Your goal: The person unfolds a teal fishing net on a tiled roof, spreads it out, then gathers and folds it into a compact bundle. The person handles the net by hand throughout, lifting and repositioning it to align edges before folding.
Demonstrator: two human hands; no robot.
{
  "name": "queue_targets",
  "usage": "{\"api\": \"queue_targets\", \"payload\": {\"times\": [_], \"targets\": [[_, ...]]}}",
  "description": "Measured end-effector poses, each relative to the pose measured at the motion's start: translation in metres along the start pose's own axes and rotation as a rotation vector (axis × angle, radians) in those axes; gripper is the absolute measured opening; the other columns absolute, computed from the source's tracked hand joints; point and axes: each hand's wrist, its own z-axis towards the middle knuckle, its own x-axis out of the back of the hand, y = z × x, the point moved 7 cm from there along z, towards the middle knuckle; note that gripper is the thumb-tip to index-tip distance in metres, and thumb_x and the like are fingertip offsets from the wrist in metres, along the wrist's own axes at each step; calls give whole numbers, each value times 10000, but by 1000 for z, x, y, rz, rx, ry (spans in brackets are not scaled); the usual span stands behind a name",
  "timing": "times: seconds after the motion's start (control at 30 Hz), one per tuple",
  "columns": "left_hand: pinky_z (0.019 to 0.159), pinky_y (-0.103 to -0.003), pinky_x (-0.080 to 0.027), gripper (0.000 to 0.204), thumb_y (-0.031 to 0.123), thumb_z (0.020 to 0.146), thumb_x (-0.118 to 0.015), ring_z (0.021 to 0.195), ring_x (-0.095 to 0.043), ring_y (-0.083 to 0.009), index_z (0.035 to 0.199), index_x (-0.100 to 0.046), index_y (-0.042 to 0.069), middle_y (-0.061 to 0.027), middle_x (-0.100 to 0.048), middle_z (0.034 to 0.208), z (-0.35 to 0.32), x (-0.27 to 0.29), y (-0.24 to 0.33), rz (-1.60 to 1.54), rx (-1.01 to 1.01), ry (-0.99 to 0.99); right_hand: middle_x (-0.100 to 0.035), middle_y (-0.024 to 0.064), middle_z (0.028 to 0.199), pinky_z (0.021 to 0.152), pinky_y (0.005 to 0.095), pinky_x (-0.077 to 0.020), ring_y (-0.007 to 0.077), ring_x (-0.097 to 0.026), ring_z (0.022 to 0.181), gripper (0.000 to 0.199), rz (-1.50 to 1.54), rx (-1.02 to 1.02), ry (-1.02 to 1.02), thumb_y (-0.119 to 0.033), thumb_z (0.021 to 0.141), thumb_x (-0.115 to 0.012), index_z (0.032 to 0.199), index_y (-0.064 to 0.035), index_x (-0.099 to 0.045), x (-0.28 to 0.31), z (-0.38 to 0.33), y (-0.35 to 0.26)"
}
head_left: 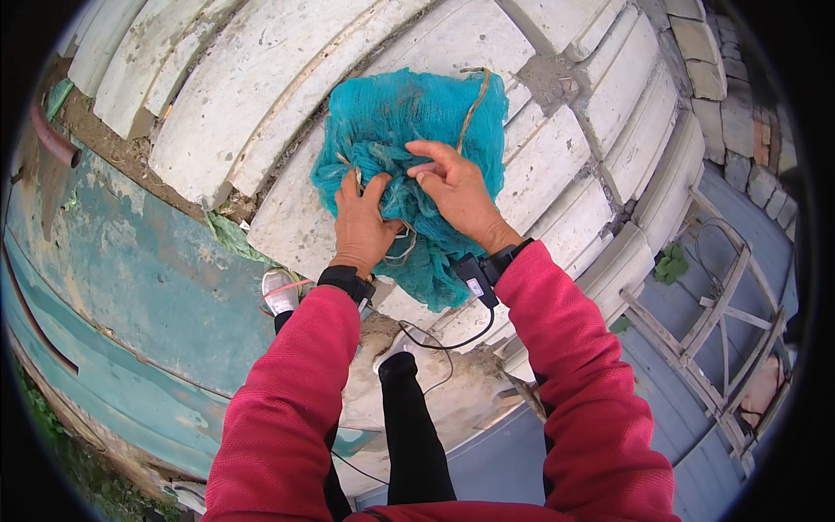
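Observation:
A bundle of turquoise mesh netting (pixel 409 100) lies on the pale slabs in front of me, its middle bunched into folds. My left hand (pixel 358 226) presses into these folds at the bundle's left, fingers bent around gathered mesh. Over the right part of the folds is my right hand (pixel 461 196), its fingers curled and its thumb close to the forefinger; what they hold, if anything, I cannot make out. A brown length of twine (pixel 475 109) runs from the bundle's far edge down behind the right forefinger. Beside my left wrist hangs a loose loop of pale string (pixel 402 248).
Weathered white slabs (pixel 252 83) with gaps surround the bundle. A worn green sheet (pixel 165 252) with a rusty pipe (pixel 54 135) is at left. A wooden frame (pixel 718 322) rests on blue sheeting at right. A black cable (pixel 452 346) hangs from my right wrist device.

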Motion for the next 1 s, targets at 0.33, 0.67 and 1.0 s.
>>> {"api": "queue_targets", "payload": {"times": [0.33, 0.67, 1.0], "targets": [[886, -466, -441, 707, 26, 564, -802, 1107, -432, -436, 1201, -532, 174, -232, -379, 1301, -18, -3, 2, 23, -191, 71, -478, 180, 1157, 891, 402, -467, 332, -528, 1024, 453, -501, -52, -9, -257, 892, -611, 1306, -95, -528, 6, -21, 19], [852, -461, -479, 1149, -77, 548, -777, 1070, -461, -482, 1469, -262, 379, -296, -369, 1252, -20, -5, 43, 37, -291, -101, -457, 185, 1252, 936, 453, -429, 405, -476, 1088, 398, -710, -27, -270, -45, 805, -538, 1201, -63, -574, -2, -20, 31], [856, -499, -475, 991, 57, 557, -812, 1027, -480, -505, 1412, -373, 295, -304, -468, 1136, 34, -38, 34, 204, -219, -413, -600, 146, 1113, 901, 394, -463, 332, -579, 1032, 243, -243, -42, 13, -40, 784, -571, 1015, -26, -647, 18, -22, 46]]}}
